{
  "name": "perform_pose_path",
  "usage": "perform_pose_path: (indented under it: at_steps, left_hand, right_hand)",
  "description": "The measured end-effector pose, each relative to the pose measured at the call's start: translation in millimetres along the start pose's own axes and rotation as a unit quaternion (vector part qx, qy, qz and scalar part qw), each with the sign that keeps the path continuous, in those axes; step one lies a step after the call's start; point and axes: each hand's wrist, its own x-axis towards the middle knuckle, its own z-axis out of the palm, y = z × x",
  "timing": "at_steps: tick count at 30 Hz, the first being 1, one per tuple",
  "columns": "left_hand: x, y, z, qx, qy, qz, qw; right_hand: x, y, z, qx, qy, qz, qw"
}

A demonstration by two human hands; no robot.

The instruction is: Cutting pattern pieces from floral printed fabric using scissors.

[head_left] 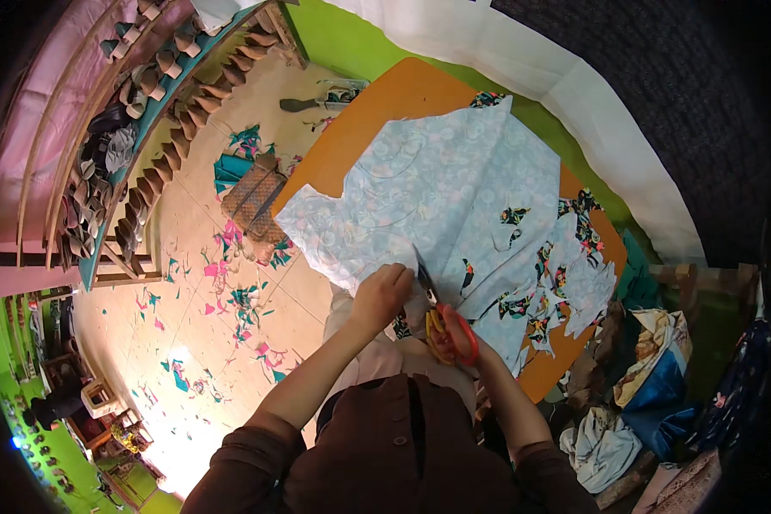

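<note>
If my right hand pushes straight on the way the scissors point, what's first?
Likely the pale blue patterned cloth: the scissors in the right hand already overlap it in view, though whether a blade lies beneath is unclear.

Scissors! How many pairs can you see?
1. The pair of scissors is in the person's right hand, blades pointing at the pale cloth. More could be hidden under the cloth or in the piles.
</note>
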Motion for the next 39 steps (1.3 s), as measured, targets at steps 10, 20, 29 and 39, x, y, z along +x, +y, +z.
perform_pose_path:
  at_steps: [10, 20, 29, 39]
  left_hand:
    - [-4.3, 0.8, -2.4, 0.026, -0.017, 0.016, 0.999]
    - [-7.4, -3.0, -6.2, 0.040, -0.016, 0.011, 0.999]
    - [-13.1, -2.1, -1.2, 0.057, -0.010, 0.034, 0.998]
    - [-17.1, -5.6, -5.5, 0.061, -0.015, 0.013, 0.998]
  right_hand:
    - [0.3, -18.0, -5.4, -0.081, 0.007, 0.035, 0.996]
    - [-2.7, -22.8, 10.4, -0.037, -0.009, -0.007, 0.999]
    - [5.3, -30.3, 15.2, -0.015, 0.005, -0.008, 1.000]
    - [6.0, -31.5, 12.1, -0.058, 0.011, -0.011, 0.998]
